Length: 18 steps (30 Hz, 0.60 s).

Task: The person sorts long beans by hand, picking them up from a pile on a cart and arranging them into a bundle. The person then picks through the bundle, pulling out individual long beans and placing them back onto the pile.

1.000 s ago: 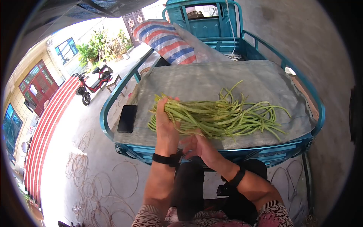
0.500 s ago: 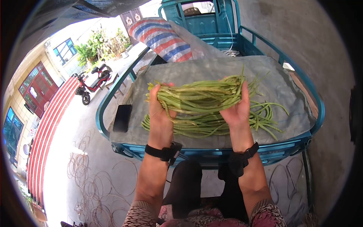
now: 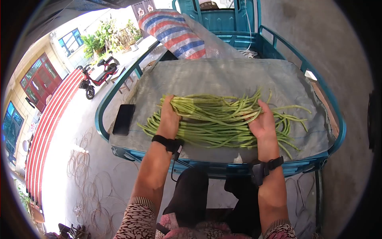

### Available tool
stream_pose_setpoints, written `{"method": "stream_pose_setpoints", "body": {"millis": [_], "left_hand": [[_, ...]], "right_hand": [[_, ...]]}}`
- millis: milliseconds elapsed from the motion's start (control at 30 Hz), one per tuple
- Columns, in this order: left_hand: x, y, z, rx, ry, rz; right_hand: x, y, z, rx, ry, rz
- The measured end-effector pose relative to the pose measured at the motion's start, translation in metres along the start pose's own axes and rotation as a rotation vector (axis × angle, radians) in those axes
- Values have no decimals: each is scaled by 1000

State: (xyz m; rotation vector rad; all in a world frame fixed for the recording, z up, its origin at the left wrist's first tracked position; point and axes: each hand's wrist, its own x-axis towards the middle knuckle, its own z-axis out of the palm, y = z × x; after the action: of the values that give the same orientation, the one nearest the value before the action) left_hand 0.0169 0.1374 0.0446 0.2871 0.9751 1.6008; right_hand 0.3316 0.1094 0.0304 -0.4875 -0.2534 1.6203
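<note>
A bundle of green long beans [image 3: 215, 104] stretches between my two hands, just over the sheet. My left hand [image 3: 170, 117] is wrapped round its left end. At the other end my right hand [image 3: 263, 121] cups the beans from below, thumb up and fingers partly hidden among them. More long beans [image 3: 215, 133] lie spread on the grey sheet [image 3: 223, 75], in front of the held bundle. Some loose tips reach out to the right, past my right hand.
The sheet covers the bed of a blue cargo tricycle [image 3: 324, 93] with raised side rails. A black phone [image 3: 123, 119] lies at its left edge. Behind is a striped bag [image 3: 175, 34]. A red scooter [image 3: 99, 77] stands by red steps [image 3: 51, 135]. Wire loops [image 3: 97, 199] lie on the ground.
Both hands have lowered the bundle toward the sheet, close behind the other beans. The right hand has moved slightly right, and the beans there have fanned out.
</note>
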Motion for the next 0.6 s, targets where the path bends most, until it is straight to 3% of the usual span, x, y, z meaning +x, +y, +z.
{"method": "stream_pose_setpoints", "body": {"millis": [167, 233, 367, 433, 500, 567, 600], "left_hand": [[1, 1, 3, 17, 18, 47], [-4, 5, 3, 49, -8, 22], [-12, 8, 19, 37, 177, 30], [-15, 11, 22, 54, 258, 9], [-8, 11, 17, 57, 284, -6], [9, 6, 7, 35, 292, -21], [20, 3, 3, 13, 300, -29]], "right_hand": [[-14, 5, 22, -158, 119, -116], [-10, 6, 15, -209, 51, -160], [4, 1, -6, -459, 113, -215], [8, -6, -11, -676, 394, -635], [4, -11, -8, -952, 498, -989], [-38, -13, 33, -1301, 420, -1261], [-47, -4, 45, -1240, 160, -1046]]}}
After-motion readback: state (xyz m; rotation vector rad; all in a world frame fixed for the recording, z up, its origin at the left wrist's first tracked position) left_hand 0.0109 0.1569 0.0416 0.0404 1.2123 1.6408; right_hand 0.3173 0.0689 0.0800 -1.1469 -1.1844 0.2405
